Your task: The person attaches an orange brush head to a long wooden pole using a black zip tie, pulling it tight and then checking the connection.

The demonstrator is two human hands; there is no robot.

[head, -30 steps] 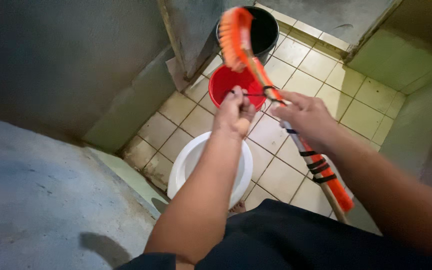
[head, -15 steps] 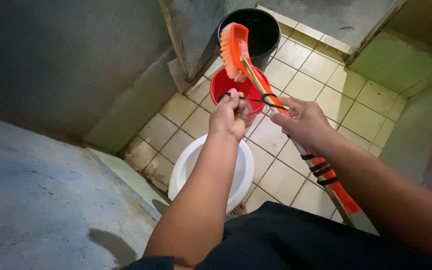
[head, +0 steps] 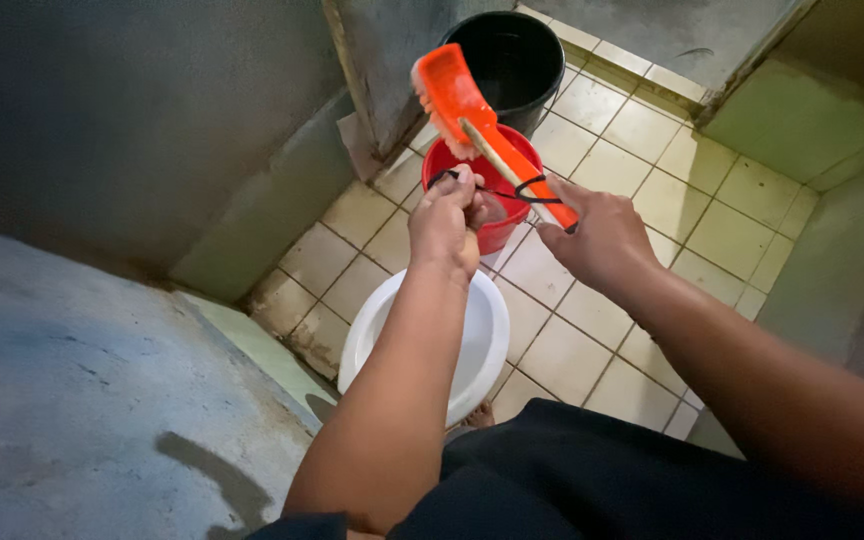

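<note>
Down on the floor of a small tiled washroom, cream square tiles (head: 652, 130) with dark grout fill the middle, boxed in by rough grey concrete walls (head: 102, 120) and a pale green skirting (head: 792, 120) along the base. Bottom left is a big grey concrete slab (head: 72, 400), kind of like a ledge right next to the person.

Next biggest is the round white plastic basin (head: 482, 350), sitting on the tiles directly under the left forearm, so part of it is hidden. Further back stands a black plastic bucket (head: 512, 55) against the wall, and just in front of it a smaller red plastic bucket (head: 492, 235) with a bit of water in it, as far as I can tell.

Held up above the red bucket is the orange plastic scrubbing brush with a long handle (head: 462, 100), bristle head tilted up and away. The right hand (head: 602, 240) has its fingers wrapped around the handle just below the head, looks like it's steadying the thing over the bucket so any drips land there.

The left hand (head: 447, 220) is closed in a pinch on a thin black cord (head: 497, 192), which runs across to a loop around the handle. Looks like the cord is pulled taut between the two hands, probably why the brush is held so close.

Buckets and basin crowd the floor, not much room to put anything down.
</note>
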